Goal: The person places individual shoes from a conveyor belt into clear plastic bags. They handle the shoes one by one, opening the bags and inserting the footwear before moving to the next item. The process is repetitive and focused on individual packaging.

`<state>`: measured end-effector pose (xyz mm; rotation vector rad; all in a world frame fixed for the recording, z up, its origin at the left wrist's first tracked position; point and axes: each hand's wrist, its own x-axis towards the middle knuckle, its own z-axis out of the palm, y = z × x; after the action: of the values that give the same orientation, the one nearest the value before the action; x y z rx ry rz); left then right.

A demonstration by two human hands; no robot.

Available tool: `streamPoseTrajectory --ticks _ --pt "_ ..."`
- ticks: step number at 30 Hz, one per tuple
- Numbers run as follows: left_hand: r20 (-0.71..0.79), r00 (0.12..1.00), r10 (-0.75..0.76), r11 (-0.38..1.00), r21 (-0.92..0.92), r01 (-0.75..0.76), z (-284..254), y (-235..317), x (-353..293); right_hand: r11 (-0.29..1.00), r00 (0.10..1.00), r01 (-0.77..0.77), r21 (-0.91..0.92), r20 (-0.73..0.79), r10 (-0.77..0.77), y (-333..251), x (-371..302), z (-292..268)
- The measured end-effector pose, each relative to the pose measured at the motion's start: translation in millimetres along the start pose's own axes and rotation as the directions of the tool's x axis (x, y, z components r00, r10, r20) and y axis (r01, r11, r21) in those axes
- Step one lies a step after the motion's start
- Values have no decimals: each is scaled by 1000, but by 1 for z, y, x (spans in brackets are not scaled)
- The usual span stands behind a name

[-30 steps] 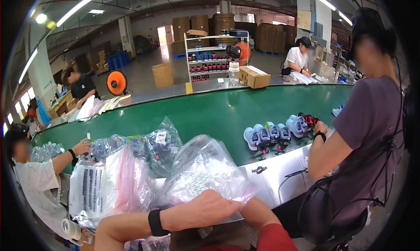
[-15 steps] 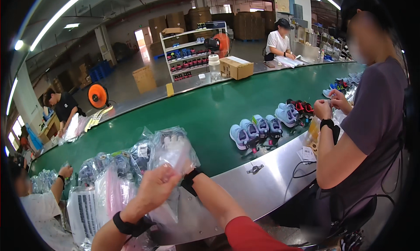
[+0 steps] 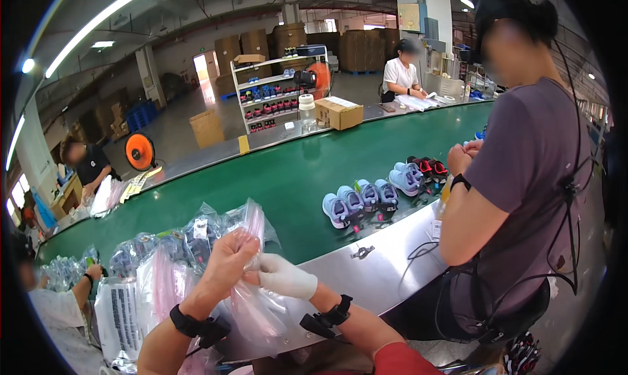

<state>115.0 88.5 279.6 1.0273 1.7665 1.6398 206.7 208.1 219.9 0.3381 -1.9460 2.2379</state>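
My left hand is closed in a pinch on the gathered top of a clear plastic bag with a pinkish tint. Beside it, my right hand, in a white glove, grips the same bag from the right. The bag's lower part hangs loose over the metal table edge. Just beyond my left hand, several shoes in clear bags sit on the green conveyor belt. A pile of flat clear bags lies left of my left forearm, next to a white printed bag.
Unbagged light-blue shoes and red-black shoes stand on the belt to the right. A co-worker stands close at my right; another person's arm reaches in at left. A latch sits on the metal edge. A cardboard box stands across the belt.
My gloved right hand has come back from over the bagged shoes, down to beside my left hand. The clear bag now hangs down between them. The view has turned slightly right.
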Motion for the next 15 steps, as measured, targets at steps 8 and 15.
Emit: streamPoseTrajectory --ticks 8,15 --pt "-200 921 334 931 221 -290 -51 24 -9 463 700 -206 -862 -461 -546 -8 -18 -49" --pt "-36 949 312 838 482 -257 10 42 -19 150 799 337 -929 198 -568 -14 7 5"
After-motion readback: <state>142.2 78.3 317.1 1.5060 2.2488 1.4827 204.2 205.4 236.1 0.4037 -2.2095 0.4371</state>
